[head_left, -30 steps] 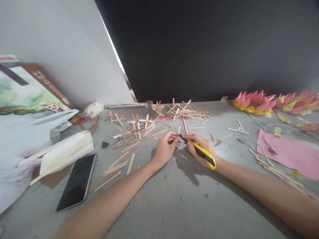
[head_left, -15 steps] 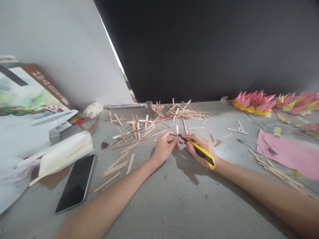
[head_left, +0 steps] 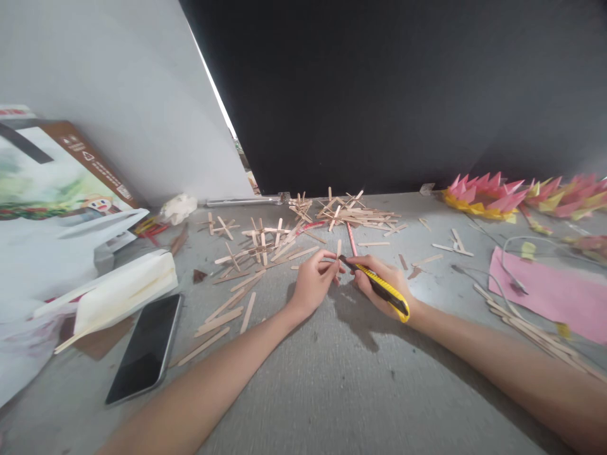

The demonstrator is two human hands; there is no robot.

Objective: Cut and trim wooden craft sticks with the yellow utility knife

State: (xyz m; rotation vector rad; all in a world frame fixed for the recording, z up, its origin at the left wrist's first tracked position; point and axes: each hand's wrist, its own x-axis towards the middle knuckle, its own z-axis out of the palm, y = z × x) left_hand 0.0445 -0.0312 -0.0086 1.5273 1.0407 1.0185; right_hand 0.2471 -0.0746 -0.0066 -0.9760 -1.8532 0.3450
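Here yellow plastic knife (head_left: 382,289) meets thin flat wooden stick (head_left: 338,248).

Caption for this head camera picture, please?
Left hand pinches a craft stick; right hand holds a yellow knife at it.

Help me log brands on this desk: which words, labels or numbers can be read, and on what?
No text reads clearly.
Printed box: white print and symbols on its brown edge band, too small and blurred to read.
Yellow utility knife in the right hand: no legible marking.
Craft stick in the left hand: bare.
Phone: screen dark.
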